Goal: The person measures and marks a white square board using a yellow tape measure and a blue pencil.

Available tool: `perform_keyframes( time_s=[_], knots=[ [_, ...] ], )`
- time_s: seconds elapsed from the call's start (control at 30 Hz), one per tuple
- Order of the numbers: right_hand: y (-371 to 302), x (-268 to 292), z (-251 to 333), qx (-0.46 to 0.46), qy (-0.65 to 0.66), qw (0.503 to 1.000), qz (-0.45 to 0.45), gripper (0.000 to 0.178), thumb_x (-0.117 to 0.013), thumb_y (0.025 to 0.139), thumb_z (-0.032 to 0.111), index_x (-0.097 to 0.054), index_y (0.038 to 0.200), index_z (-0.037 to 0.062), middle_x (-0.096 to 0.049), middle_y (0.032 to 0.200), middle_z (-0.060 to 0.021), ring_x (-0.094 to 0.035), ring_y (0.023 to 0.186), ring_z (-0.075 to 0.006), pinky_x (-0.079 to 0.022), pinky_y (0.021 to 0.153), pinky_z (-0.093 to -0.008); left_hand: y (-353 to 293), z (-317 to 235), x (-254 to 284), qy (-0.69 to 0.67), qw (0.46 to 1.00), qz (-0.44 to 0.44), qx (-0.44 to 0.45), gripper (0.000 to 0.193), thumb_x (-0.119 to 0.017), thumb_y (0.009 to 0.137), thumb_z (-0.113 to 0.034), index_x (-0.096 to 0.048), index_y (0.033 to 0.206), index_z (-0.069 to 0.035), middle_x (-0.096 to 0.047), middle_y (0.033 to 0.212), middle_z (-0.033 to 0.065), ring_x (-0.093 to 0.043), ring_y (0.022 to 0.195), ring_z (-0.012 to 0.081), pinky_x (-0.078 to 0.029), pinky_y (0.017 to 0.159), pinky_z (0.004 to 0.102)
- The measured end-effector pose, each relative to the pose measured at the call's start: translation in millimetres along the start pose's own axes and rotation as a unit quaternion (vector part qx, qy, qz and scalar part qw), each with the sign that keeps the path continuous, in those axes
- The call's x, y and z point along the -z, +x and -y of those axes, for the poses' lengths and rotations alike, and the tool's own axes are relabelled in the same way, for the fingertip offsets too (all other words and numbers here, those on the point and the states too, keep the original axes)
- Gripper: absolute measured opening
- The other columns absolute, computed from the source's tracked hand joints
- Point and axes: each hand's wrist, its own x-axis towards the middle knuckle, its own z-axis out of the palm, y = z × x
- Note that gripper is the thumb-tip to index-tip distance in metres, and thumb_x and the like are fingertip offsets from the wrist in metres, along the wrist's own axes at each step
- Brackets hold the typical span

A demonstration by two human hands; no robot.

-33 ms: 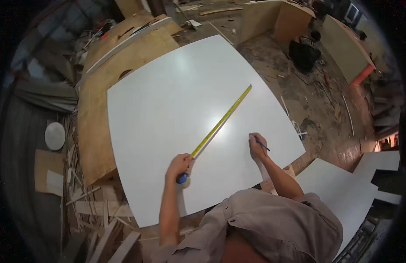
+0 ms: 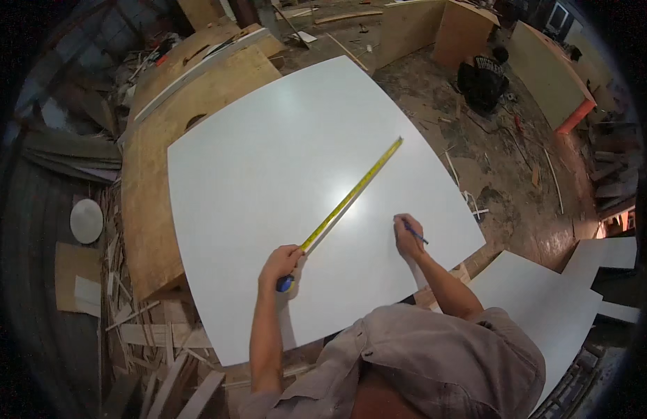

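Observation:
A large white panel [image 2: 267, 174] lies flat in front of me, its left part over a plywood-topped bench. My left hand [image 2: 281, 264], low over the panel, is closed round a tape measure with a blue case [image 2: 285, 283]. Its yellow blade [image 2: 351, 195] runs out from the hand, slanting far and right, and its hooked tip ends near the panel's right edge. On the right, over the panel's near part, my right hand [image 2: 409, 234] grips a dark blue pencil or pen [image 2: 416, 233]. Whether its point touches the panel I cannot tell.
The plywood bench [image 2: 149, 230] stands at left, with wood scraps [image 2: 152, 335] below it. More white panels [image 2: 540, 300] lie at near right. A dark bundle [image 2: 482, 84] sits on the littered floor at far right, beside box-like plywood pieces [image 2: 550, 77]. A round white lid-like thing [image 2: 86, 221] is far left.
The view has shifted slightly. My left hand and the tape case sit a touch further left; both hands keep their holds.

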Motion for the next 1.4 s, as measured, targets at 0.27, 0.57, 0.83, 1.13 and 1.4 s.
perform_keyframes(
  time_s=[0.27,0.57,0.83,1.13,1.4],
  knots=[
    [-16,-12,65,0.014,-0.058,0.997,0.044,0.017,-0.065,0.094,0.018,-0.073,0.101,0.0046,-0.073,0.091,-0.0154,-0.072,0.079,-0.0298,-0.056,0.073,-0.0373,91,-11,40,-0.032,0.996,0.058,0.056,0.035,-0.054,0.101,-0.032,-0.074,0.098,-0.003,-0.060,0.069,0.0002,-0.053,0.061,0.0109,-0.045,0.058,0.0302],
    [-10,-17,63,0.024,-0.050,0.994,0.096,0.010,-0.070,0.092,0.012,-0.072,0.100,0.0068,-0.072,0.088,-0.0134,-0.072,0.073,-0.0268,-0.057,0.068,-0.0350,152,-18,80,0.015,0.988,0.117,0.095,0.031,-0.055,0.100,-0.027,-0.074,0.096,-0.003,-0.058,0.068,-0.0005,-0.051,0.058,0.0092,-0.043,0.054,0.0274],
    [-15,-22,55,0.019,-0.032,0.998,0.054,0.009,-0.067,0.093,0.007,-0.070,0.096,-0.0010,-0.066,0.073,-0.0079,-0.061,0.062,-0.0136,-0.050,0.060,-0.0270,176,-3,129,0.031,0.991,0.097,0.090,0.040,-0.058,0.101,-0.038,-0.072,0.085,-0.004,-0.066,0.068,0.0032,-0.059,0.061,0.0122,-0.047,0.058,0.0314],
    [13,-39,63,-0.032,-0.006,0.995,0.091,0.014,-0.063,0.094,0.008,-0.070,0.099,-0.0039,-0.069,0.079,-0.0094,-0.062,0.069,-0.0107,-0.051,0.065,-0.0266,166,19,148,0.273,0.954,-0.021,0.121,0.042,-0.058,0.098,-0.042,-0.076,0.086,-0.006,-0.072,0.075,0.0113,-0.068,0.068,0.0275,-0.055,0.067,0.0444],
    [83,-117,88,0.074,-0.019,0.981,0.178,0.019,-0.062,0.095,0.012,-0.071,0.105,-0.0024,-0.075,0.100,-0.0187,-0.071,0.091,-0.0209,-0.055,0.084,-0.0326,159,0,136,0.299,0.945,-0.060,0.121,0.044,-0.056,0.099,-0.044,-0.077,0.091,-0.007,-0.074,0.080,0.0126,-0.071,0.076,0.0302,-0.056,0.073,0.0462]
  ],
)
